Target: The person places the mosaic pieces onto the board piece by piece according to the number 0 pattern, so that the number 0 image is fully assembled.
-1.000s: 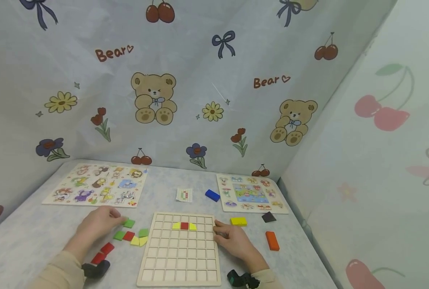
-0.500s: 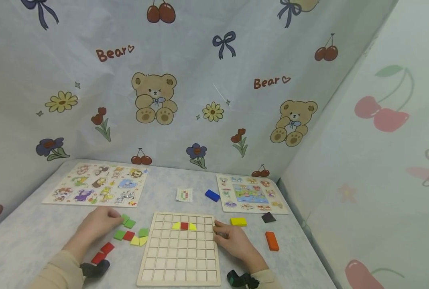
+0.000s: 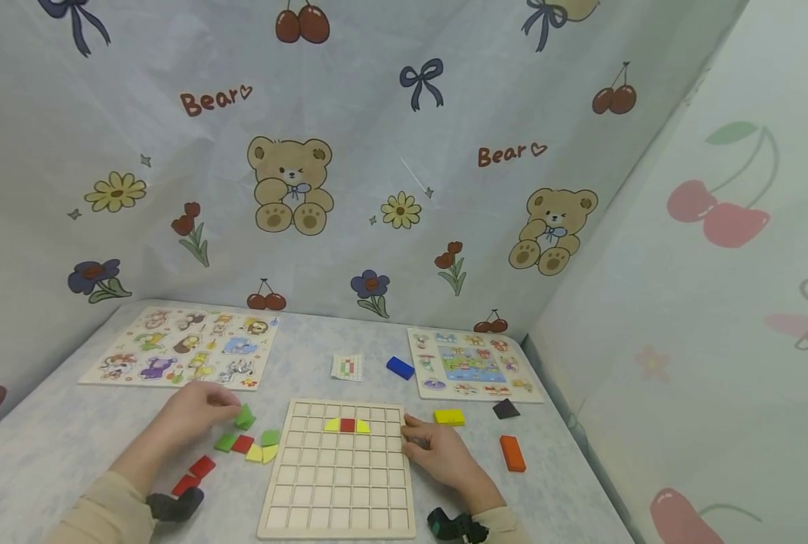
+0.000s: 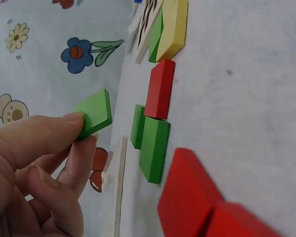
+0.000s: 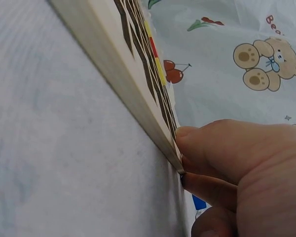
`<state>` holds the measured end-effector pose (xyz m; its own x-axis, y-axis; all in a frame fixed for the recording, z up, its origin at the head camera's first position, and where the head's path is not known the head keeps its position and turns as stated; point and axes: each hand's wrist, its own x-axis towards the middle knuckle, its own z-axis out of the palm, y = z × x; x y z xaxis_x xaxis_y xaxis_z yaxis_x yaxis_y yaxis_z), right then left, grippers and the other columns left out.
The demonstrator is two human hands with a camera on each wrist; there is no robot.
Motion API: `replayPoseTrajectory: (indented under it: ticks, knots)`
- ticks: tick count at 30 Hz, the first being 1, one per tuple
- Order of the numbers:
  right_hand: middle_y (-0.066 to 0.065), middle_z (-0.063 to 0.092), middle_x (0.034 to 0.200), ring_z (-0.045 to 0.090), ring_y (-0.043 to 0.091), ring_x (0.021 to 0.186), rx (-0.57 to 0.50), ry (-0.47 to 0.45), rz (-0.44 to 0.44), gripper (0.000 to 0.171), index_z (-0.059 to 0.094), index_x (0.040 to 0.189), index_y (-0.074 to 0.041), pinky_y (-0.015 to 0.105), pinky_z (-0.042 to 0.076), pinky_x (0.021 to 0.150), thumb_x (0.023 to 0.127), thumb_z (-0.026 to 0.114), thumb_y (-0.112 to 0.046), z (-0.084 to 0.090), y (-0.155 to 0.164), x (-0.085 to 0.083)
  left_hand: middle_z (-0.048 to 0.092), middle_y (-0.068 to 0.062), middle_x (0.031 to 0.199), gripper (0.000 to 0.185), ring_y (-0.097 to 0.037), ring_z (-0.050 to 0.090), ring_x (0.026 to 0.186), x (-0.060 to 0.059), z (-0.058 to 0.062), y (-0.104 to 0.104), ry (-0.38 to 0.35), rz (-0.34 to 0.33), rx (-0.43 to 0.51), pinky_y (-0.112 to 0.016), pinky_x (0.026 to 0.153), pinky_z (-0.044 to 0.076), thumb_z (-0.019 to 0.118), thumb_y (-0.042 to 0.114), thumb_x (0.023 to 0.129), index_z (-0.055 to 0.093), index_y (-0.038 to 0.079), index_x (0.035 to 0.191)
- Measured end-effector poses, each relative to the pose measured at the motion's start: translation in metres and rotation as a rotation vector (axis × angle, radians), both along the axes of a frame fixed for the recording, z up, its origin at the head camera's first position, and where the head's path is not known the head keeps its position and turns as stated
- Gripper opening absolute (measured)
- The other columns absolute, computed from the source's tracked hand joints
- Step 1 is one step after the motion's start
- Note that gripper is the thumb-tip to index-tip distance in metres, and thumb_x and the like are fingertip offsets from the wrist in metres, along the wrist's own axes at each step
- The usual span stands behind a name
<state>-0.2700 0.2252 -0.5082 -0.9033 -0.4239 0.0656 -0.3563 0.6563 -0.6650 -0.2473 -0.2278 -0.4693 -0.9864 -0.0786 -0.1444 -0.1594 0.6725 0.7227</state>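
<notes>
My left hand (image 3: 196,412) pinches a green square tile (image 4: 96,112) between thumb and fingertips; in the left wrist view it is raised and tilted. Below it lie other green tiles (image 4: 154,148) and a red tile (image 4: 160,89). My right hand (image 3: 444,453) holds the right edge of a pale wooden grid board (image 3: 338,476), thumb at the upper edge and a finger against the side in the right wrist view. Near the board's far side, a red square (image 3: 347,425) sits in a cell between two yellow rounded pieces (image 3: 363,427).
Left of the board lie yellow pieces (image 3: 254,453) and two red tiles (image 3: 202,468). A pattern card (image 3: 347,367), a blue block (image 3: 400,368), a yellow block (image 3: 449,417), a dark tile (image 3: 506,409) and an orange block (image 3: 512,453) surround it. Picture puzzles (image 3: 179,347) stand farther back.
My left hand has picked up a green tile from beside another and raised it, shifting slightly right. My right hand has stayed at the board's edge.
</notes>
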Motion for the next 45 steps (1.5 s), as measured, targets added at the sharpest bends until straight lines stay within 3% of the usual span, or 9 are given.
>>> replayPoseTrajectory:
  ticks: [8, 16, 24, 33, 38, 45]
  knots:
    - [0.004, 0.057, 0.15, 0.055, 0.03, 0.138, 0.006, 0.006, -0.004, 0.042, 0.07, 0.132, -0.011, 0.055, 0.044, 0.11, 0.097, 0.071, -0.034, -0.002, 0.002, -0.001, 0.071, 0.0, 0.098, 0.017, -0.021, 0.061, 0.092, -0.001, 0.016, 0.015, -0.03, -0.074, -0.019, -0.04, 0.079, 0.052, 0.078, 0.029, 0.089, 0.076, 0.016, 0.099]
    - [0.003, 0.057, 0.15, 0.056, 0.03, 0.137, 0.014, 0.01, 0.006, 0.042, 0.07, 0.133, -0.012, 0.055, 0.044, 0.11, 0.097, 0.071, -0.036, -0.001, 0.003, 0.0, 0.07, 0.003, 0.087, 0.009, -0.018, 0.059, 0.081, -0.002, 0.029, 0.049, -0.014, -0.19, -0.065, -0.036, 0.072, 0.05, 0.082, 0.025, 0.086, 0.076, 0.018, 0.089]
    - [0.003, 0.057, 0.15, 0.056, 0.03, 0.138, 0.019, 0.008, 0.004, 0.042, 0.07, 0.133, -0.013, 0.056, 0.043, 0.11, 0.097, 0.07, -0.037, 0.0, 0.001, 0.0, 0.068, 0.005, 0.086, 0.009, -0.017, 0.059, 0.08, -0.011, 0.024, 0.086, 0.017, -0.23, -0.111, -0.036, 0.072, 0.049, 0.082, 0.023, 0.085, 0.073, 0.022, 0.084]
    - [0.003, 0.057, 0.15, 0.056, 0.03, 0.137, 0.025, 0.009, 0.008, 0.042, 0.069, 0.133, -0.013, 0.056, 0.044, 0.11, 0.098, 0.07, -0.036, 0.001, 0.001, -0.001, 0.067, 0.009, 0.082, 0.013, -0.014, 0.058, 0.079, -0.021, 0.008, 0.13, 0.091, -0.253, -0.109, -0.036, 0.074, 0.047, 0.082, 0.025, 0.087, 0.072, 0.024, 0.08]
    - [0.003, 0.057, 0.15, 0.055, 0.029, 0.138, 0.02, 0.006, 0.0, 0.042, 0.07, 0.133, -0.012, 0.055, 0.043, 0.111, 0.097, 0.071, -0.034, 0.0, 0.0, 0.0, 0.066, 0.011, 0.084, 0.014, -0.013, 0.057, 0.08, -0.021, 0.005, 0.141, 0.101, -0.295, -0.131, -0.036, 0.074, 0.046, 0.081, 0.024, 0.088, 0.07, 0.026, 0.079]
    - [0.004, 0.058, 0.149, 0.056, 0.031, 0.137, 0.021, 0.003, -0.009, 0.041, 0.07, 0.131, -0.011, 0.055, 0.044, 0.11, 0.097, 0.071, -0.033, 0.003, -0.001, 0.001, 0.065, 0.012, 0.08, 0.014, -0.012, 0.058, 0.077, -0.018, 0.005, 0.141, 0.108, -0.37, -0.165, -0.037, 0.072, 0.047, 0.079, 0.021, 0.087, 0.069, 0.026, 0.078]
